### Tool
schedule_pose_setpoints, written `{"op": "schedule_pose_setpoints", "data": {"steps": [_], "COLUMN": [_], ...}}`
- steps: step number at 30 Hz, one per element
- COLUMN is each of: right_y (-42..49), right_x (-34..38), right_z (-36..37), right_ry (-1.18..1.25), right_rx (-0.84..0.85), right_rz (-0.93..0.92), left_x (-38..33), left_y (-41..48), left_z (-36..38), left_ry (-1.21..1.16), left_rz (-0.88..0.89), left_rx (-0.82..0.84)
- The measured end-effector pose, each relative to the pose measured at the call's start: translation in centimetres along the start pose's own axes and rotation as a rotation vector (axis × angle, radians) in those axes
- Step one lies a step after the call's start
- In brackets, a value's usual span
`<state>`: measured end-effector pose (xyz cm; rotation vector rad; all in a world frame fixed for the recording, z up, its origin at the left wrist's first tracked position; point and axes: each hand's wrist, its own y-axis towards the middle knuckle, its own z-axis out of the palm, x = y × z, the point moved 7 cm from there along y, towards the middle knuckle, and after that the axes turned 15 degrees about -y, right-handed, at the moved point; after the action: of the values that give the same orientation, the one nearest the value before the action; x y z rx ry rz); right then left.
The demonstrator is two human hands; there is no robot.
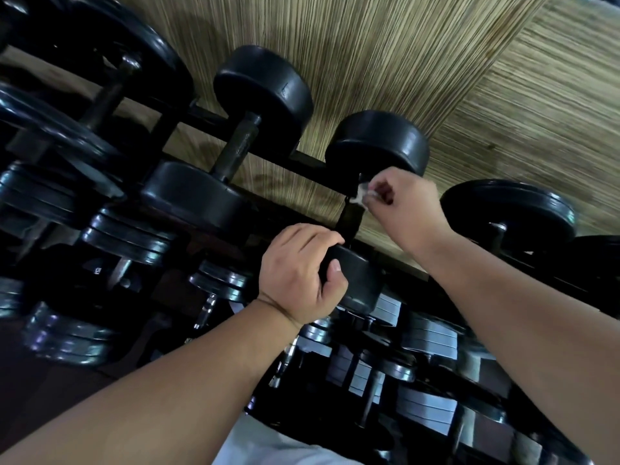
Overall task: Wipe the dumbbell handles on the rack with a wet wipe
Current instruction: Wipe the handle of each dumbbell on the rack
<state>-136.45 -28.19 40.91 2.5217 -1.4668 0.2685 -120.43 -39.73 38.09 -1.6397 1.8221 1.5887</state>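
**Wipe pinched at the far end of a dumbbell handle**

Head view: the small, crumpled wet wipe (360, 193) is sitting against the far end of the dark handle (350, 218), just below the far head of the dumbbell (377, 142) on the top rail of the rack (312, 164). The right hand (402, 203) is reaching in from the near right, wrist bent and fingers curled, pinching the wipe at its fingertips. The left hand (298, 273) is coming in from the near left and gripping the near head of the same dumbbell, fingers wrapping over its top and thumb pressing on its face. A neighbouring dumbbell (261, 85) is lying to the left, another (506, 209) to the right. Chrome-plated dumbbells (426, 333) are resting on the nearer, lower tier.
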Motion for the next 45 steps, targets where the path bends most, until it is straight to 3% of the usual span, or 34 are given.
{"op": "schedule_pose_setpoints", "data": {"steps": [3,6,9,11,16,18,21,25,32,35,40,42,45], "right_y": [-0.1,-2.4,-4.3,-3.7,-1.2,-1.8,-3.6,-4.9,-1.6,-2.7,-5.8,-5.3,-3.3], "right_x": [-1.0,-1.1,-0.1,0.0,-0.6,-0.7,-0.4,-0.8,-2.3,-1.7,-1.5,-1.6,-1.8], "right_z": [0.6,2.4,3.3,3.0,1.4,1.8,2.6,3.4,2.6,3.0,4.2,4.0,2.7], "right_ry": [0.138,0.301,0.283,0.271,0.257,0.268,0.241,0.316,0.347,0.392,0.451,0.447,0.441], "right_rx": [-0.043,0.044,0.157,0.146,-0.200,-0.235,-0.161,0.072,-0.197,-0.124,0.148,0.122,-0.079], "right_rz": [0.259,0.401,0.334,0.323,0.356,0.381,0.346,0.345,0.476,0.476,0.436,0.437,0.473], "left_x": [0.0,0.2,0.1,-0.1,-0.2,-0.2,-0.1,-0.4,-0.4,-0.2,-0.3,-0.2,-0.2], "left_y": [-0.1,0.0,0.2,0.2,0.4,0.4,0.4,0.6,0.5,0.5,0.5,0.5,0.5], "left_z": [0.0,0.0,0.0,0.0,0.2,0.4,0.4,0.5,0.5,0.5,0.6,0.6,0.6], "left_ry": [0.005,0.025,0.027,0.021,0.053,0.049,0.048,0.058,0.041,0.037,0.024,0.022,0.029], "left_rz": [0.000,-0.027,-0.059,-0.071,-0.102,-0.116,-0.118,-0.081,-0.105,-0.113,-0.083,-0.082,-0.091], "left_rx": [-0.007,0.010,0.039,0.057,0.112,0.129,0.141,0.137,0.149,0.165,0.173,0.171,0.161]}}
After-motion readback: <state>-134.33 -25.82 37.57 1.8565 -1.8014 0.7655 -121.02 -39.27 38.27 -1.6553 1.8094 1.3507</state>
